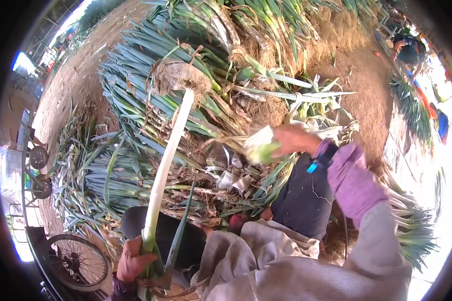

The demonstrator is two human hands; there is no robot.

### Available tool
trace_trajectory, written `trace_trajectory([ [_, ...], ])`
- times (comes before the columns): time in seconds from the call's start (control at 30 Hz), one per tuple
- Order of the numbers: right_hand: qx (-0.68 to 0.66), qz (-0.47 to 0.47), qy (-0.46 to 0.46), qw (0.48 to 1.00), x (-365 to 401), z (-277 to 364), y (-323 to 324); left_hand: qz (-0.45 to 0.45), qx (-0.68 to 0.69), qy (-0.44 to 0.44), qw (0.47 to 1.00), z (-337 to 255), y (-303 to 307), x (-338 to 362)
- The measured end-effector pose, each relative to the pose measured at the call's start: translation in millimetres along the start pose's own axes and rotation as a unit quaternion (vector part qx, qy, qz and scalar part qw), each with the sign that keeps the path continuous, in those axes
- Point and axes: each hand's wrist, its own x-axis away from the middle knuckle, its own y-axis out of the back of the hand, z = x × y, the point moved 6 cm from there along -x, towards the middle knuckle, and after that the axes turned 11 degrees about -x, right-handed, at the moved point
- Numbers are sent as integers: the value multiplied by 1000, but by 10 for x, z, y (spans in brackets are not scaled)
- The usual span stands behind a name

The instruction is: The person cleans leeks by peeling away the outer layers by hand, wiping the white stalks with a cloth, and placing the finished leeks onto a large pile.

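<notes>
Left hand grips one leek, right hand one pale piece.

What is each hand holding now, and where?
Left hand grips the leek where white stalk turns green, root end up. Right hand holds a blurred pale piece; where, cannot tell.

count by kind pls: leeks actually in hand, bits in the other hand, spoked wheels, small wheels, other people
leek, upright in the left hand: 1
pale green piece, blurred, in the right hand: 1
spoked wheel: 1
small wheels: 2
other person: 1
total: 6
The piled leeks are too many to count.
</notes>
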Motion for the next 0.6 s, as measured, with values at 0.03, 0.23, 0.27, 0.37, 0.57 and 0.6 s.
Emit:
trace_trajectory([
  [0.03, -119, -27, 16, 992, -84, 248, -29, -14, -12, 10, 1000, 12, 7, 61],
  [0.23, -658, -56, 77, 747, -255, 994, 306, -89, -108, 6, 990, -173, -47, 326],
  [0.27, -710, -50, 82, 698, -290, 1001, 324, -125, -160, -23, 979, -160, -83, 368],
  [0.37, -814, -51, 101, 569, -365, 979, 464, -204, -258, -106, 938, -37, -168, 500],
  [0.57, -817, -179, 114, 536, -299, 982, 641, -259, -496, 5, 829, 128, -262, 604],
  [0.6, -828, -135, 87, 538, -301, 990, 587, -255, -518, 19, 816, 202, -277, 599],
])
